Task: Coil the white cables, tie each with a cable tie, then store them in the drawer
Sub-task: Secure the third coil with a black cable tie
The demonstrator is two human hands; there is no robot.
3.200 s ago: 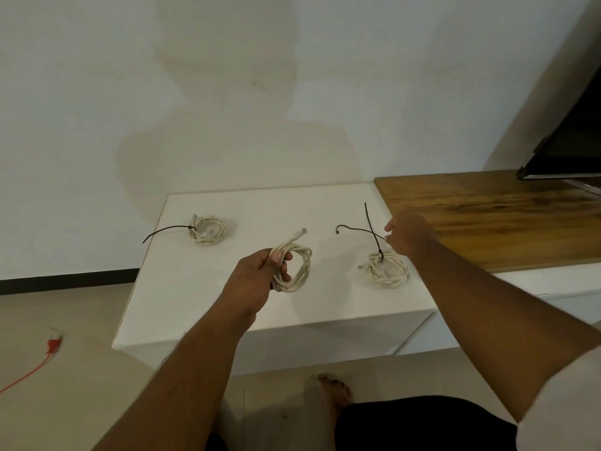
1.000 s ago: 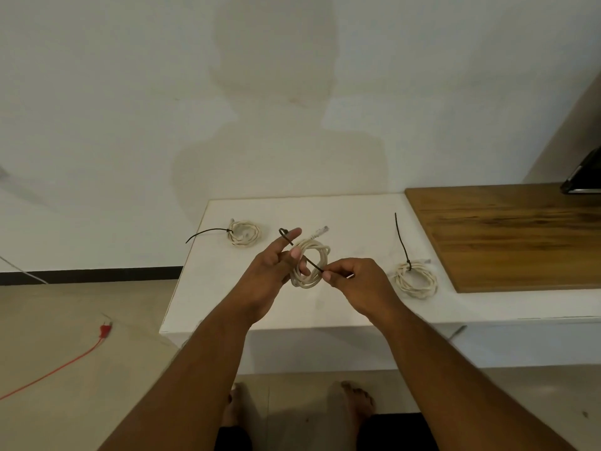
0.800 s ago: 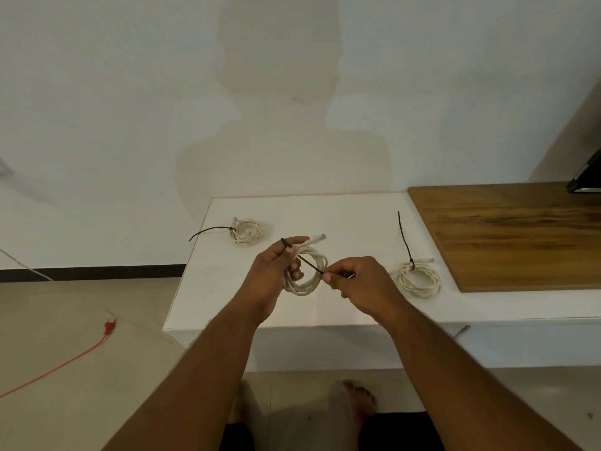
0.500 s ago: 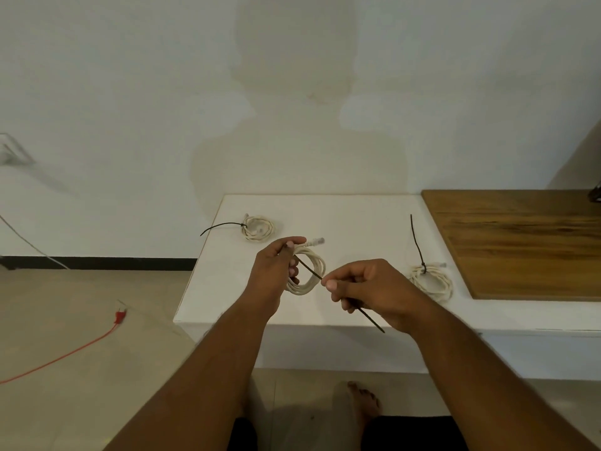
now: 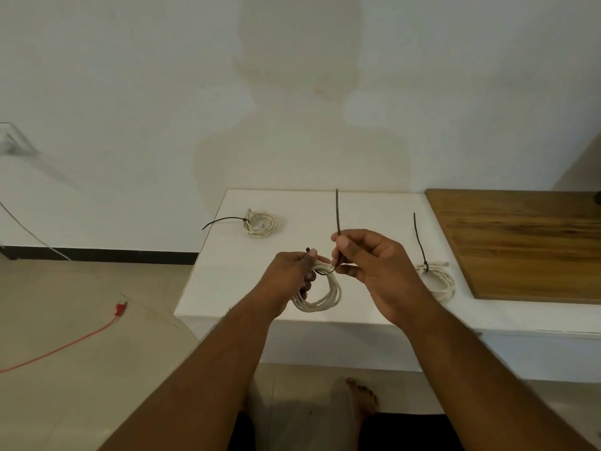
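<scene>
Plain white wall behind, a low white cabinet (image 5: 374, 216) in front with a wooden top (image 5: 520, 242) joining it at the right, and all the action sits above the cabinet's near edge. The left hand (image 5: 289, 275) is closed around a coil of white cable (image 5: 322, 294), the loops hanging below the fist, just above the cabinet top. The right hand (image 5: 374, 265) pinches a black cable tie (image 5: 337, 219) between thumb and forefinger. The tie's long axis runs nearly vertical here: its free tail points straight up toward the wall, while the lower part curves left under the coil's strands and comes up at the left thumb, where a small dark end, probably the head, pokes out.

Two more coils lie on the cabinet, one far left (image 5: 260, 222) with its tie tail pointing left, one on the right (image 5: 434, 278) with its tail standing up. Both look tied, so this would be the third.

The risks, as I judge them: that tail has to bend over and find the tiny head, and a miss means fumbling. If the left fist loosens, the loops could spring apart and the coil unravel. Cinch it with a strand outside the loop and the bundle stays sloppy. No drawer in view yet, so storing comes later.
</scene>
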